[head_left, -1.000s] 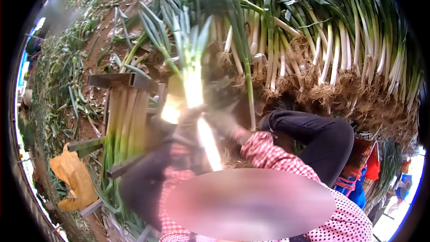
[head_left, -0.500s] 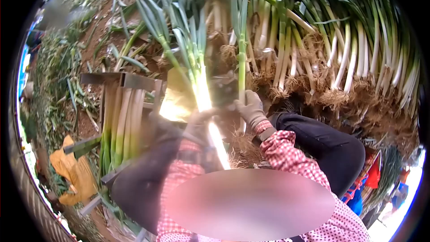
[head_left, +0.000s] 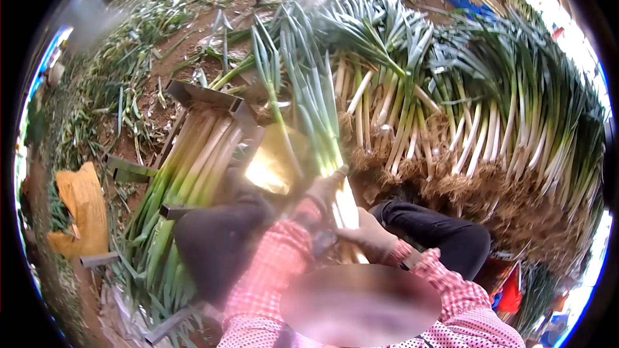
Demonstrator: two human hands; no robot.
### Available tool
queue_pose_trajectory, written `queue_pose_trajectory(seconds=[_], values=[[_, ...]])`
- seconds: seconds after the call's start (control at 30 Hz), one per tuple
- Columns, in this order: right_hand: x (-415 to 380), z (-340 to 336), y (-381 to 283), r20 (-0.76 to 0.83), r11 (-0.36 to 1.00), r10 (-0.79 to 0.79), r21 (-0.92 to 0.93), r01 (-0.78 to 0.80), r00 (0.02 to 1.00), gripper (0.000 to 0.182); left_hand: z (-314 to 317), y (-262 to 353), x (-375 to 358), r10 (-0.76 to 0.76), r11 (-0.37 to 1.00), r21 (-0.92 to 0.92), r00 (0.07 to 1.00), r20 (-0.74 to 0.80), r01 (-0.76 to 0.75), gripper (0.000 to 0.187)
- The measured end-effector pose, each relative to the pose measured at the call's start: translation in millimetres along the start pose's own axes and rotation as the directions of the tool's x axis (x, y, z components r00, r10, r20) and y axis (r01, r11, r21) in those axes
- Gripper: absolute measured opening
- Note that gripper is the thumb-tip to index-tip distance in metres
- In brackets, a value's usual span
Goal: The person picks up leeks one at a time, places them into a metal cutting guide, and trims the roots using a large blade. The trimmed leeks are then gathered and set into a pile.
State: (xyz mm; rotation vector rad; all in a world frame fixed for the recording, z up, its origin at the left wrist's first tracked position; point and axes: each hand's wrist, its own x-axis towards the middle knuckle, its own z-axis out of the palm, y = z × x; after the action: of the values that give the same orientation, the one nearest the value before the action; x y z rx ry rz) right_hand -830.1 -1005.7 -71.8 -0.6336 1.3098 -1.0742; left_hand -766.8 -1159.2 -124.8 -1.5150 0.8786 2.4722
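Note:
Between my knees, a small bunch of long green onions (head_left: pixel 329 154) stands at a slant, green leaves up and white stems down. My gloved left hand (head_left: pixel 324 192) is closed around the stems about midway. Lower down, my gloved right hand (head_left: pixel 373 234) wraps the white ends of the same bunch. The root ends below it are partly hidden by the blurred patch. A single thinner green onion (head_left: pixel 278 116) leans just left of the bunch. Beside my left leg, a metal frame (head_left: pixel 206 93) holds a stack of trimmed green onions (head_left: pixel 193 161).
A long row of green onions with muddy roots (head_left: pixel 477 135) lies ahead and to my right. Leaf scraps (head_left: pixel 129 58) litter the soil on the left. A shiny yellow piece (head_left: pixel 274 164) lies between frame and bunch, and an orange-yellow cloth-like piece (head_left: pixel 84 206) at far left.
My right hand has moved from a separate single onion down to the lower stems of the bunch in my left hand. The bunch looks thicker, and the head view has shifted.

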Motion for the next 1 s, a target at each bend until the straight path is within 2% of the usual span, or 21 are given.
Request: queue_pose_trajectory(seconds=[0.03, 0.07, 0.13, 0.17, 0.2, 0.23, 0.3, 0.33, 0.4, 0.43, 0.5, 0.53, 0.57, 0.6, 0.67, 0.7, 0.8, 0.83, 0.9, 0.97, 1.0], values=[[-22, 13, -35, 0.034, 1.000, -0.007, -0.008, 0.007, 0.999, 0.041, 10, 25, -27, -0.040, 0.998, 0.045, 0.999, 0.009, 0.040, 0.089], [-41, 23, -64, 0.067, 1.000, -0.007, -0.021, 0.008, 0.998, 0.040, 10, 26, -19, -0.076, 0.996, -0.043, 0.997, 0.032, 0.077, 0.082], [-60, 21, -34, -0.083, 0.882, -0.099, -0.468, 0.049, 0.992, 0.047, 14, 32, -13, -0.036, 0.985, -0.164, 0.993, 0.114, 0.054, 0.067], [-66, 30, -40, -0.117, 0.950, -0.008, -0.310, -0.029, 0.993, 0.054, 18, 36, -19, 0.032, 0.980, -0.197, 0.990, 0.138, -0.005, 0.058], [-68, 39, -45, -0.158, 0.954, -0.137, -0.288, 0.088, 0.978, 0.047, 22, 36, -26, 0.095, 0.972, -0.228, 0.983, 0.155, -0.058, 0.049], [-71, 51, -67, -0.172, 0.993, -0.046, -0.119, 0.026, 0.984, 0.050, 18, 31, -9, 0.285, 0.925, -0.327, 0.925, 0.253, -0.195, 0.042], [-81, 71, -103, -0.128, 0.966, 0.171, 0.216, -0.141, 0.977, 0.053, 21, 53, -47, 0.354, 0.891, -0.403, 0.875, 0.330, -0.209, 0.036], [-80, 71, -108, -0.077, 0.968, 0.201, 0.171, -0.185, 0.977, 0.054, 17, 66, -68, 0.393, 0.870, -0.442, 0.851, 0.348, -0.220, 0.033], [-72, 74, -121, -0.098, 0.952, 0.076, -0.288, -0.101, 0.992, 0.053, 10, 90, -110, 0.583, 0.752, -0.522, 0.777, 0.238, -0.404, 0.027], [-63, 75, -126, -0.024, 0.890, -0.108, -0.448, 0.086, 0.994, 0.052, -3, 105, -128, 0.691, 0.661, -0.565, 0.693, 0.204, -0.493, 0.026], [-45, 93, -159, 0.121, 0.899, -0.122, -0.408, 0.162, 0.985, 0.055, -29, 137, -165, 0.867, 0.438, -0.652, 0.483, 0.124, -0.619, 0.026], [-31, 102, -172, 0.179, 0.843, -0.213, -0.464, 0.273, 0.961, 0.059, -51, 152, -186, 0.896, 0.410, -0.678, 0.410, 0.173, -0.611, 0.027], [-13, 112, -189, 0.290, 0.525, -0.355, -0.725, 0.447, 0.888, 0.069, -75, 161, -201, 0.947, 0.288, -0.680, 0.304, 0.099, -0.675, 0.029], [10, 121, -198, 0.350, 0.417, -0.381, -0.761, 0.497, 0.856, 0.069, -88, 155, -252, 0.938, 0.149, -0.631, 0.310, -0.153, -0.762, 0.027], [67, 151, -218, 0.477, 0.304, -0.399, -0.737, 0.604, 0.783, 0.056, -161, 152, -271, 0.985, 0.047, -0.627, 0.140, -0.100, -0.778, 0.028], [107, 166, -215, 0.581, 0.148, -0.513, -0.665, 0.732, 0.632, 0.042, -185, 140, -301, 0.994, -0.027, -0.620, 0.043, -0.097, -0.784, 0.032], [207, 238, -219, 0.657, -0.068, -0.434, -0.706, 0.705, 0.616, 0.023, -254, 102, -319, 0.924, -0.282, -0.275, -0.183, -0.337, -0.919, 0.049], [248, 261, -205, 0.702, -0.118, -0.407, -0.675, 0.728, 0.585, 0.021, -272, 81, -309, 0.872, -0.233, -0.141, -0.143, -0.469, -0.962, 0.055], [313, 297, -163, 0.761, -0.400, -0.229, -0.642, 0.654, 0.607, 0.012, -305, 27, -276, 0.637, 0.119, -0.332, 0.328, -0.697, -0.936, 0.047], [379, 311, -105, 0.739, -0.422, -0.165, -0.651, 0.631, 0.653, 0.011, -309, -1, -258, 0.449, 0.819, -0.034, 0.676, -0.585, -0.573, 0.034], [394, 308, -81, 0.720, -0.275, -0.252, -0.694, 0.666, 0.647, 0.015, -319, 10, -249, 0.521, 0.821, 0.156, 0.607, -0.601, -0.549, 0.039]])
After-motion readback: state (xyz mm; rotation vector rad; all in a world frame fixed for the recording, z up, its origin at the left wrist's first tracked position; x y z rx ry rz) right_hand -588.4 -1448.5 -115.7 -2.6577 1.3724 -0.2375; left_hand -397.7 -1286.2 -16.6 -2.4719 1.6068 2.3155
